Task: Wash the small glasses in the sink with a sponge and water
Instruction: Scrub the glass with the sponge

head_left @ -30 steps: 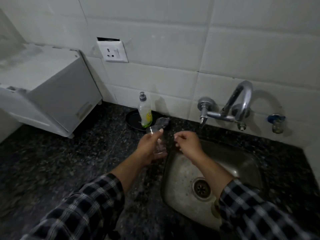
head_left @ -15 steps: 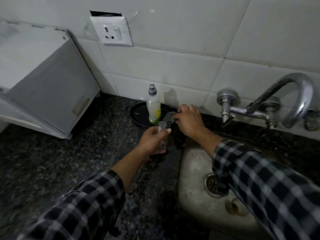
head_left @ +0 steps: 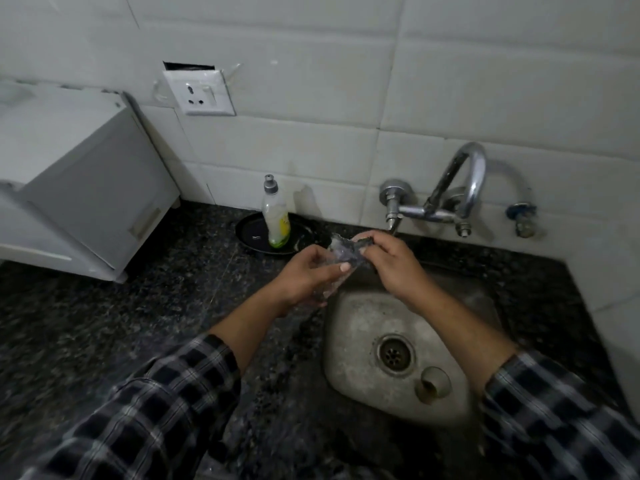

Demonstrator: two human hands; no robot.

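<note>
Right hand, having fetched the sponge, is pinching it against the glass the left hand is gripping above the sink rim; scrubbing is probably starting.

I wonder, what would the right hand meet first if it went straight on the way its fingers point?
Most likely the small glass gripped by the left hand: the right hand pinches the sponge right at its mouth. Depth is unclear.

Dull steel sink, speckled glossy stone counter
</note>
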